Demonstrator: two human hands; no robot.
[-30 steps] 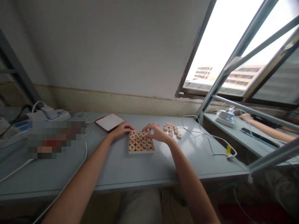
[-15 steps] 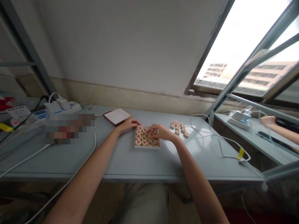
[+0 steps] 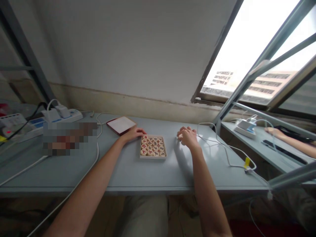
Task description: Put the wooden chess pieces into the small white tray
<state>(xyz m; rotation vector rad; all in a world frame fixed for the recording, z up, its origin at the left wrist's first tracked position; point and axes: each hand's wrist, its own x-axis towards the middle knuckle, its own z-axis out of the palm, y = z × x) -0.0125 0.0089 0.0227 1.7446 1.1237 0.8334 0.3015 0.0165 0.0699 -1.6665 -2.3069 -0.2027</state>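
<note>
A shallow white box holds rows of round wooden pieces marked with red and black characters. At its upper left corner rests my left hand, fingers loosely extended against the edge, holding nothing. My right hand is over the loose pieces to the right of the box and covers most of them. Its fingers are curled downward, and whether they grip a piece is hidden. Behind my left hand lies a dark red box lid with a pale inner face.
Power strips with plugs stand at the left, beside a blurred-out patch. White cables cross the desk at both sides. At the far right, another person's arm rests on a neighbouring desk near a dark flat object.
My right hand has moved right, from above the boxed pieces to the loose ones. The filled box is now uncovered. My left hand stays at the box corner, and the view has shifted slightly.
</note>
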